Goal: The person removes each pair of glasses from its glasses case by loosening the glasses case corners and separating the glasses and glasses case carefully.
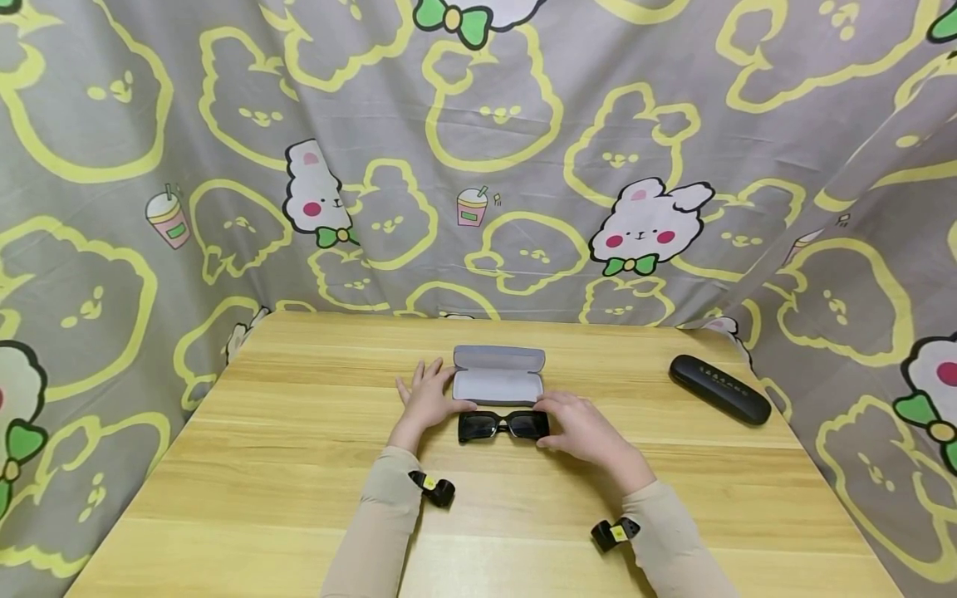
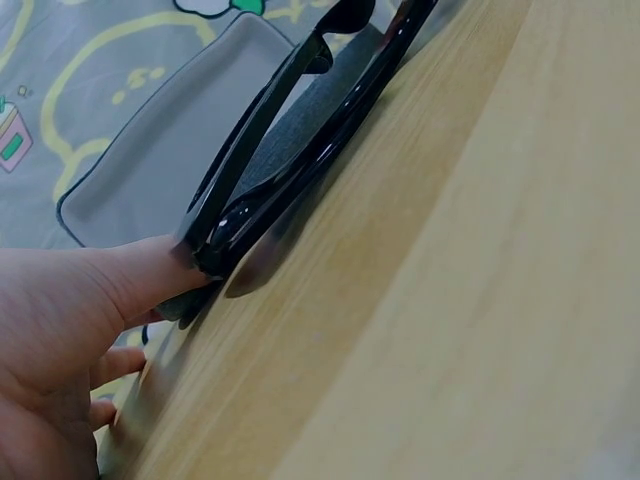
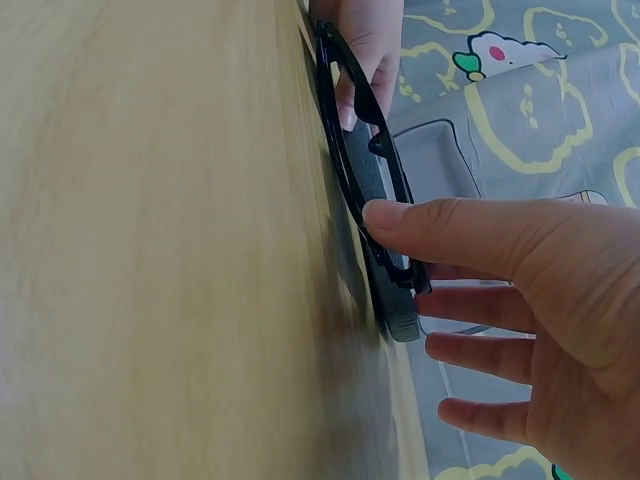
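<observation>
The right hand pinches one end of the sunglasses, likely light, stiff and easily scratched, best held by both ends; the left hand has fingers spread nearby.

A black case lies on the table, printed curtain behind.

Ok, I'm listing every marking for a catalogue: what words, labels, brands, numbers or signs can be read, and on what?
Nothing is legible.
Closed black case: pale lettering on the lid, too small to read.
Yellow label at the left wrist: any marks too small to read.
Yellow label at the right wrist: likewise.
Sunglasses, open case: no lettering visible.
</observation>
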`<control>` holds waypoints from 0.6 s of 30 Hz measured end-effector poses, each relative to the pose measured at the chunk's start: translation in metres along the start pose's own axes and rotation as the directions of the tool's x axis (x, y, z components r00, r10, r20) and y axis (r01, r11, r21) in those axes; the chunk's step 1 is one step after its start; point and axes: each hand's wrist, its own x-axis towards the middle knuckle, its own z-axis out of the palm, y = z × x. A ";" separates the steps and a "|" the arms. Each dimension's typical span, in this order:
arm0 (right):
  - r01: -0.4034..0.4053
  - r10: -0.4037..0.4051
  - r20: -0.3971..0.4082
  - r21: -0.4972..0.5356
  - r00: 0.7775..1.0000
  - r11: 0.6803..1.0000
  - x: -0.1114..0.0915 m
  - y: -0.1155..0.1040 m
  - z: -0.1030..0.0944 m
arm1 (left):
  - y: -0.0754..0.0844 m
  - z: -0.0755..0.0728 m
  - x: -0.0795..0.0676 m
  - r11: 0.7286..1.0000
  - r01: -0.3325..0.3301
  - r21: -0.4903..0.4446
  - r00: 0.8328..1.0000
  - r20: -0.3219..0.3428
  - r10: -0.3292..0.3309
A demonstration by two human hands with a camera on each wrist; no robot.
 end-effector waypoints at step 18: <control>-0.038 0.037 0.016 0.019 0.999 0.999 0.001 -0.005 0.005 | 0.000 0.000 -0.001 1.000 -0.003 -0.004 1.000 -0.005 0.003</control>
